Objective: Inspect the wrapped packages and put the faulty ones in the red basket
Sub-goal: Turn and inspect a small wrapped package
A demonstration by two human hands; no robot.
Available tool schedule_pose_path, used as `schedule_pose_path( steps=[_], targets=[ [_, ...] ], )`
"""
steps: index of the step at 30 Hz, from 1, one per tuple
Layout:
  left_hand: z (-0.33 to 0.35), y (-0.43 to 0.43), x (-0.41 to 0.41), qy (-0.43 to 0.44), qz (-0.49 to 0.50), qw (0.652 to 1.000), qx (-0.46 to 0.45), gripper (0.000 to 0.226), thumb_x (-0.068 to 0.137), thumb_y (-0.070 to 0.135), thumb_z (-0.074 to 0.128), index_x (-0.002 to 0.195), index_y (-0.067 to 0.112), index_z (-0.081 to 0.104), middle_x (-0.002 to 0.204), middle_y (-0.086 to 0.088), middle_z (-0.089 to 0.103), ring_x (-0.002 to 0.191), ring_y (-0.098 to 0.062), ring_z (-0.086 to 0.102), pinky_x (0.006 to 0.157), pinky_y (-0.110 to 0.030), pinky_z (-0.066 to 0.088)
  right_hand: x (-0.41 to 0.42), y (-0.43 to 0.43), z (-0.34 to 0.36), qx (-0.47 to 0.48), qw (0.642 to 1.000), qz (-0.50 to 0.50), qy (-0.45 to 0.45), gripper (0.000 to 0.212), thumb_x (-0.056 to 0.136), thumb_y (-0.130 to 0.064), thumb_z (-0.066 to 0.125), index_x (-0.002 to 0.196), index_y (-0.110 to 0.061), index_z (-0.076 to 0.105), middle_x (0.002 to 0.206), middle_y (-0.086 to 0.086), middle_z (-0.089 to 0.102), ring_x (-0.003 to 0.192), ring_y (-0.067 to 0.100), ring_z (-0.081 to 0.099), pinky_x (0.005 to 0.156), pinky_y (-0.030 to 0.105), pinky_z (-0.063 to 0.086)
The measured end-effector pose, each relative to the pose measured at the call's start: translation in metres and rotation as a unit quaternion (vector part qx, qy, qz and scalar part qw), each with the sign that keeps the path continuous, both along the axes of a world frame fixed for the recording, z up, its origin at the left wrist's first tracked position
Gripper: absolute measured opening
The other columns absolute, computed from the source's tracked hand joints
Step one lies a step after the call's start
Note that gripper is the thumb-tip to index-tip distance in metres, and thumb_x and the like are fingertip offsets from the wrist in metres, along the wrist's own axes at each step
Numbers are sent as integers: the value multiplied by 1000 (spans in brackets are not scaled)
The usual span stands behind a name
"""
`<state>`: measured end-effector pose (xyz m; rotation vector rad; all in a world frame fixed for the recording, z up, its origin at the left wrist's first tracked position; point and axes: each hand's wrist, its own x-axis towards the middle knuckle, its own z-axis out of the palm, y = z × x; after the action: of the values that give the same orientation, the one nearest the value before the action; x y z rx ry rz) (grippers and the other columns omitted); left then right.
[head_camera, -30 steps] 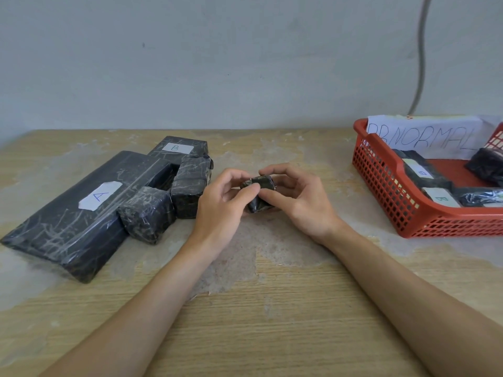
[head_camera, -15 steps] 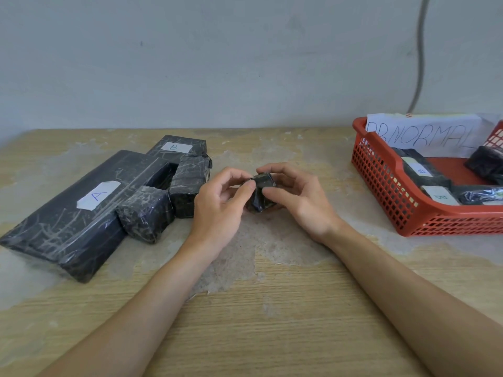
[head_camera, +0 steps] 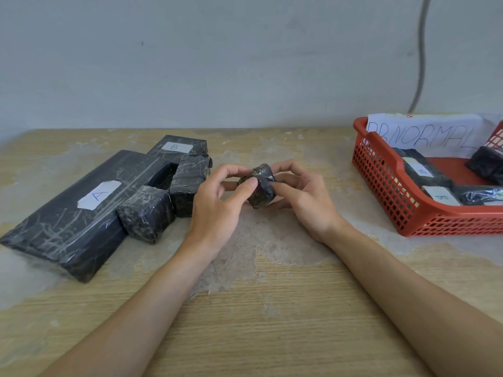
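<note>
A small black wrapped package [head_camera: 260, 190] is held just above the table's middle between both hands. My left hand [head_camera: 217, 205] pinches its left side with thumb and fingers. My right hand [head_camera: 302, 197] grips its right side, with the thumb across its front. The red basket [head_camera: 386, 186] stands at the right with several black packages inside and a paper sheet reading "NORMAL" [head_camera: 432, 134]. On the left lie a long package labelled A [head_camera: 81, 208], a package labelled B [head_camera: 177, 148] and two smaller unlabelled ones [head_camera: 144, 213] [head_camera: 190, 180].
The wooden table [head_camera: 258, 308] has worn pale patches. A grey wall stands behind it, and a cable [head_camera: 420, 55] hangs down behind the basket.
The small package has turned in my fingers and stands more upright, a little higher than before. Both hands stayed in about the same place.
</note>
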<state>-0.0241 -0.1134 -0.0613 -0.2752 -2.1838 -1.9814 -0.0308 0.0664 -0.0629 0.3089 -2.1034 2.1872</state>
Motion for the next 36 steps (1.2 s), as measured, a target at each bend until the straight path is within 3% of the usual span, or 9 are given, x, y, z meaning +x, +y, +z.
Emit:
schedule_pose_path(
  steps=[3,6,12,17,20,24,27,31,36],
  targets=[
    [0,2,0,-13,-13,1000,-6,19,77,49,71,89,35,69,110,9,75,114,-20,70,104,-60,54,-1,2,1,-2,1000,-12,-1,20,108,-7,57,107,-8,77,102,16,79,89,26,75,62,37,60],
    [-4,3,-2,4,-5,1000,7,23,82,48,71,90,27,64,105,-6,73,108,-29,72,98,-62,56,1,4,2,-27,1000,8,-7,24,100,-26,65,115,-11,77,113,15,78,101,33,74,67,43,63],
    [-3,4,0,-41,-26,999,20,21,84,31,74,88,14,64,96,-14,78,96,-34,77,94,-60,61,-1,1,-2,40,999,-18,27,17,99,4,66,110,-7,72,104,15,79,85,23,75,62,32,62],
    [-6,4,1,-28,9,1000,-5,14,100,21,70,96,13,60,98,-16,76,88,-30,79,84,-56,65,0,3,-2,45,998,23,36,21,97,-1,73,115,-13,72,109,10,79,96,21,74,69,34,62],
    [-4,2,0,-32,10,999,-14,14,87,31,75,89,23,63,96,-10,77,91,-28,79,90,-58,62,-1,2,-4,80,996,8,45,35,89,6,76,113,-19,73,111,5,79,102,19,75,80,35,64],
    [-4,3,1,-21,3,999,-43,17,74,26,74,84,29,61,94,0,73,91,-21,74,93,-57,59,0,2,-2,35,999,20,28,27,93,1,70,112,-18,74,107,7,79,91,22,75,65,34,62],
    [-4,2,2,-16,3,999,-49,20,73,26,75,84,26,59,90,8,71,89,-19,73,91,-57,59,1,2,-2,36,999,15,34,20,100,-6,66,110,-21,75,100,-1,80,88,17,75,65,31,60],
    [-6,3,1,-33,0,999,-11,26,78,43,79,87,25,64,93,-7,79,90,-30,79,90,-61,61,0,0,-3,43,998,-5,43,22,105,-2,61,110,-18,75,101,0,81,88,21,77,64,35,64],
    [-7,3,0,-23,20,1000,-7,20,84,33,76,91,22,62,99,-9,78,91,-27,80,89,-58,63,-1,2,-5,67,996,15,49,34,92,2,72,119,-20,73,115,6,78,107,26,75,69,35,63]
  ],
)
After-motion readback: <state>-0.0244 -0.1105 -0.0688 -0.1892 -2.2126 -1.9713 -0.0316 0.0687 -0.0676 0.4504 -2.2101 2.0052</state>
